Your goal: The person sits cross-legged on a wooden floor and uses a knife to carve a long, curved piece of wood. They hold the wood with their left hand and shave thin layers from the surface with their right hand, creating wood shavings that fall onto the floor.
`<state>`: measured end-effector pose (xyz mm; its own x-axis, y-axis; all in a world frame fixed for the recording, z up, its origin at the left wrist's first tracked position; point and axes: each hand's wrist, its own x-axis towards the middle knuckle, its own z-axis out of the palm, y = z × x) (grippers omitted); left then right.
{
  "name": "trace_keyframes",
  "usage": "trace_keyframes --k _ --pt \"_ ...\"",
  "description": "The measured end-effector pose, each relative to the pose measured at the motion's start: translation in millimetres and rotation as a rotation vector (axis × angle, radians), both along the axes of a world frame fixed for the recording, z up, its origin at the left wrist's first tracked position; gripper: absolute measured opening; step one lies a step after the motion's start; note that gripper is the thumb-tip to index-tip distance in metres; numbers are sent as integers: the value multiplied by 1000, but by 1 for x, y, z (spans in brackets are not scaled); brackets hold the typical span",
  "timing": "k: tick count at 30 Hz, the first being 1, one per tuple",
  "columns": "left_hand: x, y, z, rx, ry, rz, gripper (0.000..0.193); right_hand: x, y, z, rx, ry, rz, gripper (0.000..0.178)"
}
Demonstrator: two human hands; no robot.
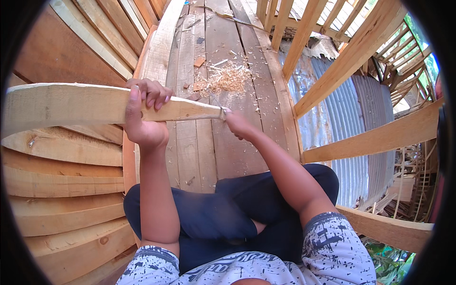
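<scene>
A long pale wooden plank point(66, 105) reaches in from the left edge and narrows to a thin end on the right. My left hand point(148, 111) is closed around it, fingers over the top edge and thumb pointing up along the near face. At the thin end, my right hand point(240, 125) is curled closed. A small dark sliver shows between those fingers and the wood; what it belongs to is hidden in the fist.
Curled wood shavings point(228, 78) lie heaped on the plank floor point(230, 152) beyond the plank, with small offcuts point(199, 61) beside them. Stacked boards point(61, 183) line the left. Right of me stand wooden railing bars point(370, 140), with corrugated metal sheets point(342, 95) below.
</scene>
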<state>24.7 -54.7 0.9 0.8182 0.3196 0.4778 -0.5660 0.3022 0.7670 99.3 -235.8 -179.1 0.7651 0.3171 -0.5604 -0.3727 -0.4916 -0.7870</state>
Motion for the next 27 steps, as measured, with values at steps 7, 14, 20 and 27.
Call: trace_keyframes --k 7,14,20,27 --pt "-3 4 -2 5 6 78 27 -14 25 41 106 -41 49 50" --pt "-6 11 -3 -15 21 73 25 -13 25 44 8 25 54 52" --pt "-2 2 -3 -26 27 83 23 7 -1 -9 -129 -93 72 54" --pt "-9 6 -4 27 6 46 21 -25 26 104 71 -238 206 51"
